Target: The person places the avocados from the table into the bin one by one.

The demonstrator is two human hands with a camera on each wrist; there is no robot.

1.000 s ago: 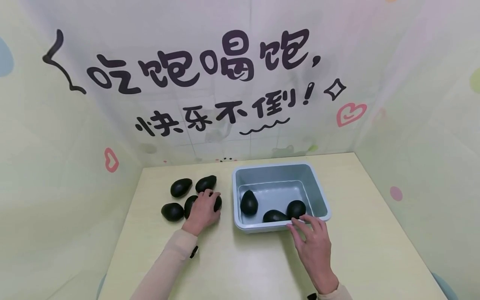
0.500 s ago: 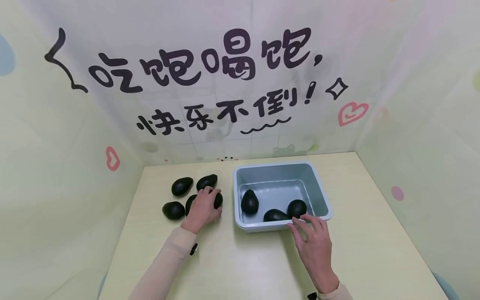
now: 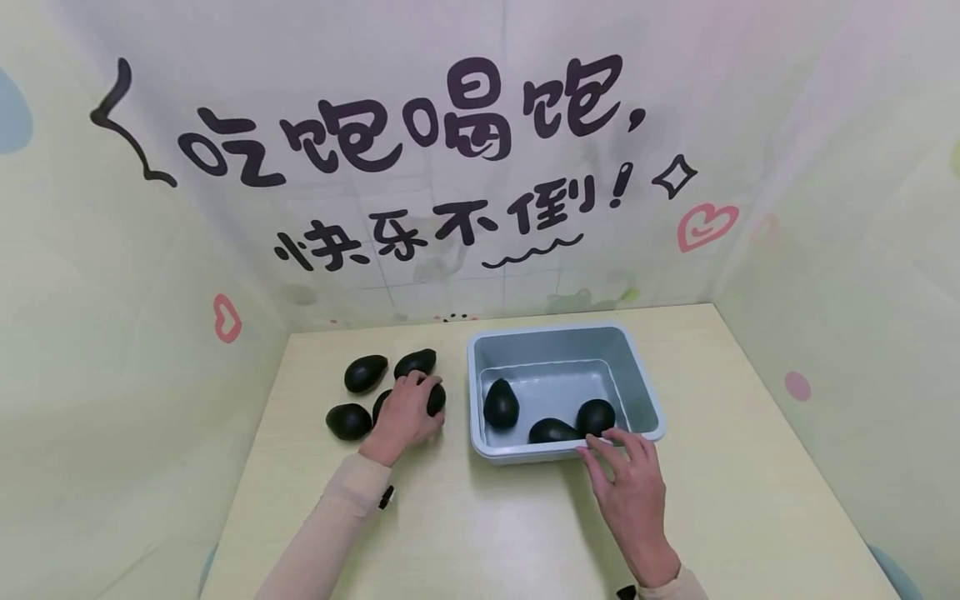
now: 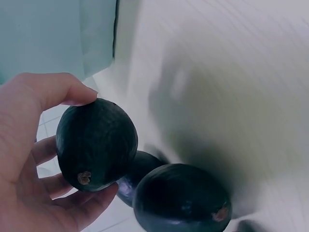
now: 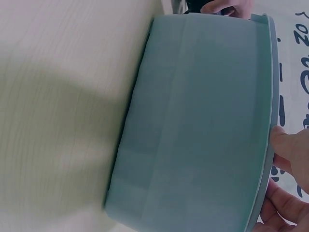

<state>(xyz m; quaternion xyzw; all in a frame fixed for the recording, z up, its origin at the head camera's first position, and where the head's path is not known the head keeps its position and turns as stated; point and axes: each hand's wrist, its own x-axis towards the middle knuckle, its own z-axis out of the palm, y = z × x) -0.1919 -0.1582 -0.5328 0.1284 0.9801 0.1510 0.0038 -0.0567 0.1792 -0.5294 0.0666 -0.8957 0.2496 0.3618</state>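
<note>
My left hand point(image 3: 403, 417) grips a dark, nearly black avocado point(image 3: 436, 400) at the right side of a loose group on the table. In the left wrist view, thumb and fingers curl round this avocado point(image 4: 96, 142), its stem end facing the camera. Just beyond it sits another avocado point(image 4: 183, 198). At the blue-grey plastic bin point(image 3: 480, 454), my right hand point(image 3: 630, 492) pinches the front rim near its right corner. Three avocados lie inside: one upright-looking avocado point(image 3: 501, 405) at the left, two by the front wall.
Several more avocados lie left of the bin, among them a far-left avocado point(image 3: 366, 374), a front-left avocado point(image 3: 348, 422) and a back avocado point(image 3: 415, 362). The pale wooden table point(image 3: 495, 533) ends at a printed cloth backdrop point(image 3: 465, 283) behind and at both sides.
</note>
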